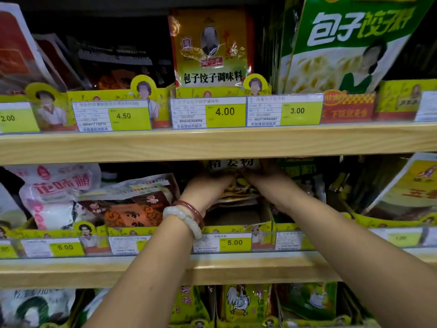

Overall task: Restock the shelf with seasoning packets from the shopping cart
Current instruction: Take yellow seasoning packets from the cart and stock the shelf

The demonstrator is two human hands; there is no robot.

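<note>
Both my hands seat a stack of seasoning packets (236,185) in the middle shelf's (212,268) slot above the 5.00 price tag (222,242).

My left hand (205,188), bracelets (186,216) at the wrist, and right hand (262,178) flank the stack with fingers curled round its sides, both forearms angled up and inward. Best, I judge, to keep the packets upright and squared, push them back evenly, then let go together. The cart is out of view.

Shelf (212,144) edges are pale, matt wood with visible grain; packets (211,47) are glossy, crinkled plastic film; price tags (208,112) are paper behind shiny clear plastic strips
</note>
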